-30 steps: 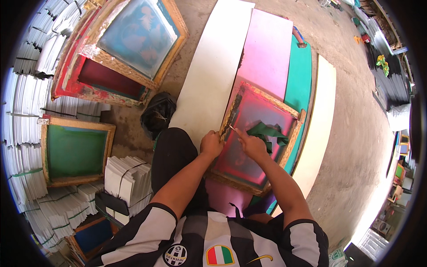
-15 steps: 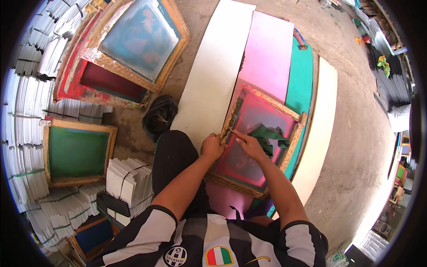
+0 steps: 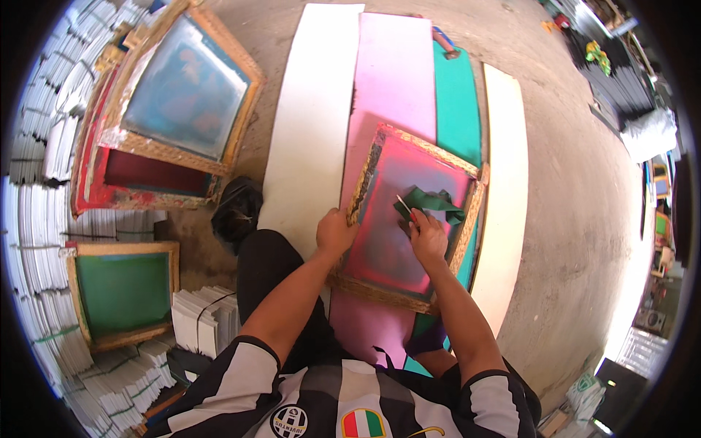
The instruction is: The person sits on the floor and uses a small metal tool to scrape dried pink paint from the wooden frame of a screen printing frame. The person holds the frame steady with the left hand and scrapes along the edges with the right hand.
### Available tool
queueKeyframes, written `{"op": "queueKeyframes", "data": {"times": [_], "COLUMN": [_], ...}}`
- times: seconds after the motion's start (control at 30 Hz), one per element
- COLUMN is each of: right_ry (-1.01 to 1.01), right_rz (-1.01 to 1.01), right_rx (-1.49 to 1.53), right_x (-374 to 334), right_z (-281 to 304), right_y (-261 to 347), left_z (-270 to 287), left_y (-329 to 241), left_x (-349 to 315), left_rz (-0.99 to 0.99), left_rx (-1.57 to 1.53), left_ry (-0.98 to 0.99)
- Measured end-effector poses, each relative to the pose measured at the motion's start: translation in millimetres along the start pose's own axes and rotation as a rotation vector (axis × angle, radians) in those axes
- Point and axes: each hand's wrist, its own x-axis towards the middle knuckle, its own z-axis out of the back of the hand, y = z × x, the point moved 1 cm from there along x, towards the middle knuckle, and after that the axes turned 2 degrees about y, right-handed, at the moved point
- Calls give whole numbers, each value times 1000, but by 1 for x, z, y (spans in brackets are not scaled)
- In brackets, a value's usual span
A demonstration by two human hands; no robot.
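A wooden screen-printing frame with pink-stained mesh lies tilted across coloured boards in front of me. My left hand is closed round its left rail. Over the mesh, my right hand pinches a slim tool with a red handle and a pale thin end; its exact kind is too small to make out. Beside that hand a crumpled dark green cloth rests on the mesh, and the tool's tip overlaps its left part.
Under the frame run a white board, a pink board, a green board and a cream board. A hammer lies at the far end. More screen frames, a black bag and paper stacks stand left.
My right hand has moved right with the tool, from the frame's left rail to beside the cloth. My left hand stays on the rail. The whole view has shifted.
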Motion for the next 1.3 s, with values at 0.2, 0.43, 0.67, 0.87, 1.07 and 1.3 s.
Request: {"op": "queueKeyframes", "data": {"times": [0.2,0.43,0.67,0.87,1.07,1.3], "right_ry": [-180,-221,-347,-406,-636,-488], "right_rz": [-116,-517,-555,-641,-600,-926], "right_rx": [-142,29,229,322,-81,-91], "right_x": [-7,-19,-15,-13,-20,-22], "right_z": [23,17,21,52,47,45], "right_y": [-52,-78,-92,-159,-275,-303], "left_z": [-1,0,-2,-6,-2,-2], "left_y": [-16,-9,-11,-12,-24,-5], "left_x": [28,26,33,28,29,35], "left_rz": [18,12,-20,-36,-53,-105], "left_rx": [60,154,245,275,322,322], "left_ry": [90,115,107,88,146,104]}}
